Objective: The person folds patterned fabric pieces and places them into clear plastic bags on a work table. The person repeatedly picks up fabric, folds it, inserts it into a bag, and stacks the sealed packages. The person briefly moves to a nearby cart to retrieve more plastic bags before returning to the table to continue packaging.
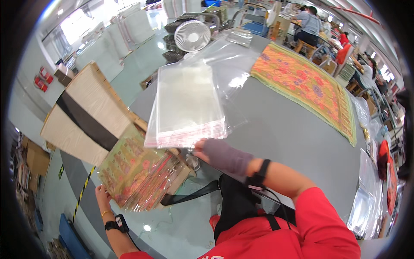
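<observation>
My left hand is at the left edge of a stack of clear-bagged patterned cloths, its fingers closed on the corner of the top bagged cloth. That stack lies on the seat of a wooden chair with a dark band across its pale back. My right hand, in a grey fingerless glove, is at the near edge of a pile of clear plastic bags on the grey table. Motion blurs its fingers, and whether they hold a bag cannot be made out. Farther right lies an orange flowered cloth with a green border.
The grey table curves round in front of me. A white fan stands beyond it. More clear plastic lies along the right edge. A dark strap hangs by the chair. Other people sit at far right.
</observation>
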Demonstrator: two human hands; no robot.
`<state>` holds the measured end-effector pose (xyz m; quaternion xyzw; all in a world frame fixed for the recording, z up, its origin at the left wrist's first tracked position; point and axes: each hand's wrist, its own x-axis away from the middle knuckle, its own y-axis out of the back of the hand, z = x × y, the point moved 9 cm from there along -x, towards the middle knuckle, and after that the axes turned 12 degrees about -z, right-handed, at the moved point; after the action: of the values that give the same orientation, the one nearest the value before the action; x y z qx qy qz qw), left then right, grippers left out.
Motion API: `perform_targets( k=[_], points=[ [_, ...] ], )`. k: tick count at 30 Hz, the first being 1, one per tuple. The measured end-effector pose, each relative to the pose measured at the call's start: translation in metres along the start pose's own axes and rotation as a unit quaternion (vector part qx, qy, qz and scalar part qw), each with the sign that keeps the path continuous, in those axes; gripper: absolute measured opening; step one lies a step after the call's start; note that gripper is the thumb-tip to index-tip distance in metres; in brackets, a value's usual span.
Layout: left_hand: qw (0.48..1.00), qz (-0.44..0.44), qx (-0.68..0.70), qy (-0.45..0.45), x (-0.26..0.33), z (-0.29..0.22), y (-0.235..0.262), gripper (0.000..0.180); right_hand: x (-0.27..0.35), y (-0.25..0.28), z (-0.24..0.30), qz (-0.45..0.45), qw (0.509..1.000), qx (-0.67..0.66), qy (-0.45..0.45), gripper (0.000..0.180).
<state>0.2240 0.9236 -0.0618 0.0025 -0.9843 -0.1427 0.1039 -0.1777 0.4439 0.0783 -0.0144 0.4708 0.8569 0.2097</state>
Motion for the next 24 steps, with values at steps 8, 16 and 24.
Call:
perform_targets(
  k=[8,16,24],
  points=[
    [0.882,-0.190,-0.137,-0.409,0.081,-0.101,-0.038,0.030,0.291,0.175,-0.199,-0.262,0.900,0.036,-0.347,0.022],
    [0.776,0.273,-0.080,-0.563,0.342,-0.233,-0.379,0.013,0.520,0.282,-0.285,-0.372,0.740,0.351,-0.437,0.015],
    [0.851,0.412,-0.081,-0.315,0.399,-0.248,-0.736,0.025,0.532,0.289,-0.276,-0.392,0.748,0.271,-0.462,0.011]
  ],
)
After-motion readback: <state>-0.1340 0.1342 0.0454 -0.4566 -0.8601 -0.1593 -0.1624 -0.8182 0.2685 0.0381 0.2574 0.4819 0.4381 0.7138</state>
